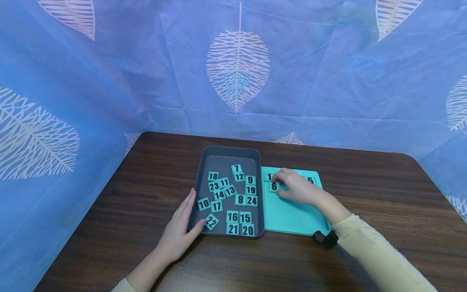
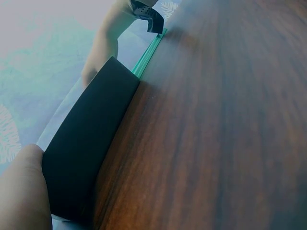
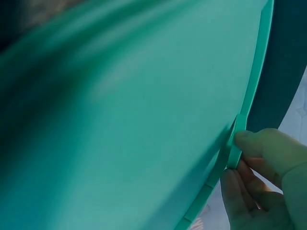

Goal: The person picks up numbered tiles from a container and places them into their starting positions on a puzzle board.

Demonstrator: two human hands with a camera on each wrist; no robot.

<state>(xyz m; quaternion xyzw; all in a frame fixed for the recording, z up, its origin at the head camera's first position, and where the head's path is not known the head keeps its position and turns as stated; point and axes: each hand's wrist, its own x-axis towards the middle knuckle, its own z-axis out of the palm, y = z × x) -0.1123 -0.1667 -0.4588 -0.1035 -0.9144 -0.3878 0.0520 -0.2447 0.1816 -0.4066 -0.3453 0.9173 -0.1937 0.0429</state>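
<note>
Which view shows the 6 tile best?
Head view: the face of the 6 tile is turned to the camera and its number is readable. Right wrist gets closer but sees the tile side-on, pinched in the right grip, with no number legible. Left wrist shows none of it.

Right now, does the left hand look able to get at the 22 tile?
Likely yes: the left hand touches the near left corner of the tray, close to the 22 tile, and nothing lies over that tile.

Tray (image 1: 219,161) left — board (image 1: 292,215) right
</note>
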